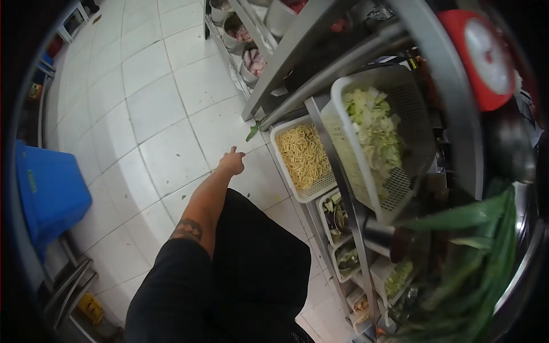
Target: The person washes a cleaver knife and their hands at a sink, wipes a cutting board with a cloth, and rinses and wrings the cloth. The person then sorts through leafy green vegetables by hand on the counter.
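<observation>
My left hand (231, 162) is stretched out over the tiled floor at the end of a forearm with a dark band tattoo. Some fingers stick out apart, and I see nothing held in them. Just beyond the fingertips, a green leaf scrap (253, 131) lies on the floor by the shelf leg. Close on the right stands a white basket of noodles (303, 154) on a lower shelf. Long green leaves (480, 240), blurred and like leek or spring onion, fill the lower right. My right hand does not show.
On the metal rack (349, 211), a basket of chopped cabbage (372, 126) sits above smaller vegetable tubs (346, 260). Metal pots of meat (254, 60) line the shelf ahead. A red dial scale (486, 57) is upper right. At left stands a blue bin (54, 188).
</observation>
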`<control>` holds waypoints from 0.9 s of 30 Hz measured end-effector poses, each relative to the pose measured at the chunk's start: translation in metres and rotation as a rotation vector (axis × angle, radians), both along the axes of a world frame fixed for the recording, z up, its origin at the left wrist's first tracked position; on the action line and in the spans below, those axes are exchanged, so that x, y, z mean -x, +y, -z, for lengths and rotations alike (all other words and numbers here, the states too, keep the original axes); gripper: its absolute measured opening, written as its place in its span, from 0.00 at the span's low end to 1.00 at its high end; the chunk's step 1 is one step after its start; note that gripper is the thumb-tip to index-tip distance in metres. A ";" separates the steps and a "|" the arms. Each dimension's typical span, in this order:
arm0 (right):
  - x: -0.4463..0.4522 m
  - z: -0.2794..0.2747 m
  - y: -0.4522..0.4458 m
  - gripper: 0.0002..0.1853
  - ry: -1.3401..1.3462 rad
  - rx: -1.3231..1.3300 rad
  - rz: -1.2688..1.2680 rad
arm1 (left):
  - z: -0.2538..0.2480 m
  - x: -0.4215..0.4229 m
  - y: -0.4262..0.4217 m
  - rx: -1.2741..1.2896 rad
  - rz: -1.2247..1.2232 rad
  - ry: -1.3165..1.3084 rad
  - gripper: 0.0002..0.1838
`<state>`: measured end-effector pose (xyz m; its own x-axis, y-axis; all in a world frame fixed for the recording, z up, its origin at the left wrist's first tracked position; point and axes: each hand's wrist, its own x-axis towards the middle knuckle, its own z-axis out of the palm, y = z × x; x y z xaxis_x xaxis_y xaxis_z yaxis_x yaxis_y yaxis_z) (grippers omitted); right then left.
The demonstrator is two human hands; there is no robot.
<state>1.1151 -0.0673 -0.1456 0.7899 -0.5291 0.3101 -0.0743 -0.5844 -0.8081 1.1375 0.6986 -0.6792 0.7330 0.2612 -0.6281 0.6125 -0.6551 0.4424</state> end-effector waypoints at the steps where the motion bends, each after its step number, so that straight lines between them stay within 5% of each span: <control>1: -0.002 0.005 -0.001 0.26 -0.021 0.019 -0.003 | 0.020 -0.016 -0.002 0.005 0.000 -0.014 0.31; 10: -0.009 0.031 0.001 0.27 -0.111 0.103 -0.032 | 0.123 -0.104 -0.012 -0.124 0.090 0.007 0.33; 14: 0.000 0.009 -0.018 0.27 -0.088 0.092 -0.044 | 0.072 -0.040 -0.006 0.003 -0.062 0.128 0.33; 16: 0.015 -0.013 -0.021 0.27 -0.091 0.080 -0.027 | 0.082 0.035 -0.013 -0.095 -0.212 -0.046 0.34; 17: 0.021 -0.023 -0.026 0.27 -0.093 0.076 -0.027 | 0.081 0.068 -0.002 0.012 -0.106 0.203 0.36; 20: 0.013 -0.010 -0.068 0.27 -0.123 -0.015 -0.143 | 0.027 0.208 0.006 -0.104 -0.063 0.105 0.42; 21: 0.022 -0.031 -0.005 0.26 -0.098 0.412 0.042 | -0.012 0.238 0.015 -0.003 0.142 0.360 0.39; 22: 0.025 -0.059 0.054 0.25 0.023 0.230 0.087 | -0.085 0.276 0.007 -0.172 0.304 0.118 0.36; 24: 0.019 -0.051 0.050 0.21 -0.013 0.315 0.057 | -0.156 0.310 0.027 0.086 -0.082 0.390 0.35; 27: 0.013 -0.061 0.074 0.16 0.106 0.472 0.242 | -0.277 0.306 0.024 0.244 -0.266 0.410 0.34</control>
